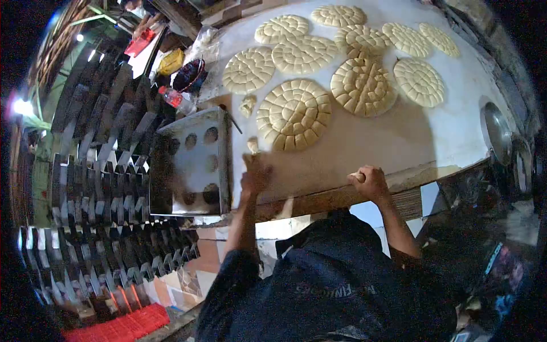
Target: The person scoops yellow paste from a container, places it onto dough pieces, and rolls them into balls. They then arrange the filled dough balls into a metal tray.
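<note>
My left hand [255, 175] rests on the floured table [399, 137] beside a metal baking tray [191, 165], curled over what seems a small dough piece; the hand is blurred. My right hand [370, 181] is closed around a piece of dough at the table's near edge. Several round discs of dough cut into small segments lie farther up the table; the nearest cut disc [293, 114] sits just beyond my left hand. Two loose dough pieces [248, 105] lie near the tray's far corner.
Several dough balls sit in rows on the tray. Stacks of dark empty loaf tins [108, 188] fill the left. A plastic bottle [174, 98], bags and a bowl [189, 74] crowd the table's far left. Metal lids [497, 132] sit at the right edge.
</note>
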The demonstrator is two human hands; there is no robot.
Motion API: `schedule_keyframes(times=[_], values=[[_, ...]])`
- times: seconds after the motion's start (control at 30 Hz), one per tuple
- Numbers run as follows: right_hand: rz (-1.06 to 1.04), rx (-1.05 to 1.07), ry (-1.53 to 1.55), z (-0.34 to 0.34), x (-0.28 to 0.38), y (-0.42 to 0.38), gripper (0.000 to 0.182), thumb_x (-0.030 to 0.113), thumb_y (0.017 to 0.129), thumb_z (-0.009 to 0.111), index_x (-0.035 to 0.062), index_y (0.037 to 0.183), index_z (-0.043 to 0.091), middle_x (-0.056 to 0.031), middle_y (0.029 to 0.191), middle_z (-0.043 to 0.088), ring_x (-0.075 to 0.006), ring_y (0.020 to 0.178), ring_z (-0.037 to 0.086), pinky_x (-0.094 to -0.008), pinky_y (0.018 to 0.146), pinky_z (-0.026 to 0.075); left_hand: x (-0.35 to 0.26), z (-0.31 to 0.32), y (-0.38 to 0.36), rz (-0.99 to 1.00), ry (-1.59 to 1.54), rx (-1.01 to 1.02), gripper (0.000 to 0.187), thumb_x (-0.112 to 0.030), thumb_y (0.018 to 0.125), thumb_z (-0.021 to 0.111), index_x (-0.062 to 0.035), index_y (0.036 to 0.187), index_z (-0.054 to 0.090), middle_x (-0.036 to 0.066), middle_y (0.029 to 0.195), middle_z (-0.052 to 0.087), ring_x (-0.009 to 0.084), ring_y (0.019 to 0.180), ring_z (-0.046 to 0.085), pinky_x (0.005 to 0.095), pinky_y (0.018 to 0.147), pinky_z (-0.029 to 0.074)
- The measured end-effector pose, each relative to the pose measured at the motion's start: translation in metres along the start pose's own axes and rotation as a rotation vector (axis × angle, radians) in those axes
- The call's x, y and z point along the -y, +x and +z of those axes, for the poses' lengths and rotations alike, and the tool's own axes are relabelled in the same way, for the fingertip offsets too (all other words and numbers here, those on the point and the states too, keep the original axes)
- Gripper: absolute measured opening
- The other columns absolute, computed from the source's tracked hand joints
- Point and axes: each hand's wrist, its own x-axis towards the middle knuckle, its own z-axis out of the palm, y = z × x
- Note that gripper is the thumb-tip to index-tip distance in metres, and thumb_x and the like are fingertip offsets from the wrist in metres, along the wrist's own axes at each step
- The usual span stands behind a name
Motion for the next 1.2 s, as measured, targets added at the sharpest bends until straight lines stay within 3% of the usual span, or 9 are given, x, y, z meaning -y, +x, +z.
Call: schedule_keyframes(times=[0.13,0.43,0.63,0.83,0.9,0.97,1.0,1.13,1.2], values=[[-0.182,0.211,-0.062,0.037,0.058,-0.014,0.039,0.038,0.075,0.069,-0.0001,0.069,0.063,-0.0222,0.069,0.058,-0.0419,0.068,0.058,-0.0480,0.060,0.046,-0.095,-0.024,-0.046,0.213,-0.246,0.322,0.031,-0.029,0.091,0.051,-0.0071,0.111,0.061,0.023,0.114,0.058,0.0363,0.107,0.056,0.0458,0.087,0.046],[-0.075,0.629,0.227,0.026,0.210,-0.061,0.033,0.034,0.088,0.060,0.0048,0.105,0.057,-0.0078,0.085,0.059,-0.0228,0.074,0.056,-0.0387,0.066,0.044,-0.084,-0.053,-0.174,-0.208,-0.914,-0.134,0.022,-0.019,0.093,0.053,0.0007,0.094,0.063,0.022,0.083,0.064,0.0314,0.076,0.064,0.0370,0.069,0.049],[-0.118,0.239,0.426,0.075,0.204,-0.098,0.031,0.030,0.096,0.049,0.0004,0.092,0.058,-0.0170,0.084,0.061,-0.0280,0.076,0.060,-0.0360,0.067,0.045,-0.118,-0.051,-0.187,-0.125,-0.928,-0.377,0.032,0.000,0.084,0.055,-0.0038,0.116,0.054,0.019,0.095,0.066,0.0284,0.087,0.066,0.0327,0.074,0.050],[-0.072,0.333,0.159,0.050,0.195,-0.081,0.021,0.023,0.093,0.053,0.0023,0.092,0.058,-0.0184,0.086,0.061,-0.0334,0.082,0.061,-0.0403,0.066,0.047,-0.111,-0.043,-0.163,0.015,-0.518,-0.076,0.019,-0.010,0.080,0.054,0.0012,0.094,0.057,0.027,0.086,0.060,0.0462,0.082,0.057,0.0516,0.071,0.046],[-0.489,0.163,-0.184,0.068,0.141,-0.064,0.018,0.020,0.088,0.056,0.0042,0.098,0.058,-0.0189,0.099,0.060,-0.0360,0.092,0.059,-0.0437,0.073,0.049,-0.104,-0.043,-0.145,0.091,-0.372,0.197,0.022,-0.018,0.084,0.052,0.0029,0.089,0.055,0.027,0.082,0.058,0.0450,0.080,0.056,0.0502,0.072,0.044],[-0.558,0.129,-0.255,0.091,0.067,-0.030,0.020,0.017,0.084,0.059,0.0058,0.100,0.057,-0.0192,0.103,0.059,-0.0374,0.094,0.057,-0.0455,0.078,0.050,-0.113,-0.065,-0.124,0.112,-0.832,0.322,0.030,-0.026,0.091,0.048,0.0033,0.091,0.057,0.022,0.082,0.059,0.0389,0.080,0.056,0.0437,0.074,0.045],[-0.493,0.137,-0.233,0.059,0.073,-0.004,0.017,0.015,0.083,0.060,0.0057,0.097,0.056,-0.0192,0.099,0.059,-0.0367,0.091,0.057,-0.0442,0.077,0.049,-0.121,-0.083,-0.120,-0.183,-1.160,0.534,0.036,-0.020,0.091,0.050,-0.0018,0.122,0.055,0.013,0.096,0.063,0.0265,0.085,0.059,0.0381,0.077,0.047],[-0.118,-0.288,0.333,0.024,0.040,0.059,0.012,0.013,0.084,0.057,0.0046,0.085,0.049,-0.0104,0.071,0.048,-0.0301,0.064,0.053,-0.0394,0.059,0.043,-0.086,-0.028,-0.051,0.186,-0.620,-0.157,0.018,-0.010,0.088,0.052,-0.0021,0.103,0.057,0.015,0.098,0.062,0.0305,0.104,0.053,0.0418,0.091,0.042],[-0.048,-0.101,0.334,0.016,0.013,0.052,0.012,0.013,0.083,0.058,0.0057,0.084,0.049,-0.0089,0.071,0.047,-0.0288,0.064,0.051,-0.0376,0.062,0.043,-0.052,0.048,-0.038,-0.314,-0.792,-0.221,0.014,-0.010,0.082,0.057,-0.0053,0.095,0.058,0.014,0.088,0.059,0.0316,0.095,0.054,0.0448,0.085,0.043]])
